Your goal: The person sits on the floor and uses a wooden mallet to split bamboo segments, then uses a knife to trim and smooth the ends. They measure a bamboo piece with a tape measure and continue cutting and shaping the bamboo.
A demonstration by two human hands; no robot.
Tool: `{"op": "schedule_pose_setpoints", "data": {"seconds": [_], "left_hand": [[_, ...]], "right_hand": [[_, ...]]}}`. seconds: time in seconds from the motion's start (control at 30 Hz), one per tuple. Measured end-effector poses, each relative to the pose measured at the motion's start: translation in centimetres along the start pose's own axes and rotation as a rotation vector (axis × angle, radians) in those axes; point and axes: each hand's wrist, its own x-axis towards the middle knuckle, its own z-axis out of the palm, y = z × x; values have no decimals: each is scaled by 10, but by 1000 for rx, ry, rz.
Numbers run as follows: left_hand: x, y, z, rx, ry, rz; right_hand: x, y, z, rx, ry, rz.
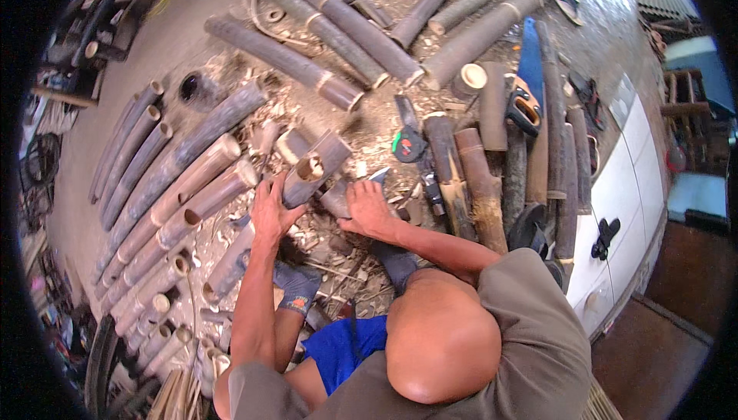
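In the middle of the floor (181, 32), toward the side where the person sits, a notched bamboo piece (327, 157) lies aslant, its far end pointing up and right, with a cut opening facing up in its wall. The left hand (270, 209) is at its near end, thumb spread away from the fingers and both touching the bamboo. A second bamboo piece (335, 199) crosses beneath the first, slanting the other way; the right hand (370, 206) lies over its near end, fingers bent and fairly close together — how firmly they grip, I cannot tell. A small metal tip (380, 175) shows just beyond those fingers, the rest of it hidden. Wood chips (361, 122) are scattered around both pieces. Near the right hand, farther from the person, lies a black and green tape measure (410, 145). Toward the floor's right edge, a handsaw (530, 47) with a blue blade rests on a group of tubes — its handle is black and orange. A short bamboo cup (470, 79) stands left of the saw. Toward the floor's far edge, long tubes lie at angles, while others line its left side, roughly parallel. White tiles (630, 182) border the right edge, with black sandals (606, 239) on them.
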Motion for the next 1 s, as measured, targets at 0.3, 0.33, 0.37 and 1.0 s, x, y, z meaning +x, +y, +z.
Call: {"op": "schedule_pose_setpoints", "data": {"seconds": [0.3,0.33,0.37,1.0], "left_hand": [[-14,-6,20,139,27,56],[-16,-8,19,145,31,42],[-16,-7,18,148,33,38],[-11,20,5,110,52,-57]], "right_hand": [[53,35,-50,175,-212,195],[63,43,-61,240,-111,237],[76,57,-67,181,-122,292],[199,104,-32,74,443,262]]}}
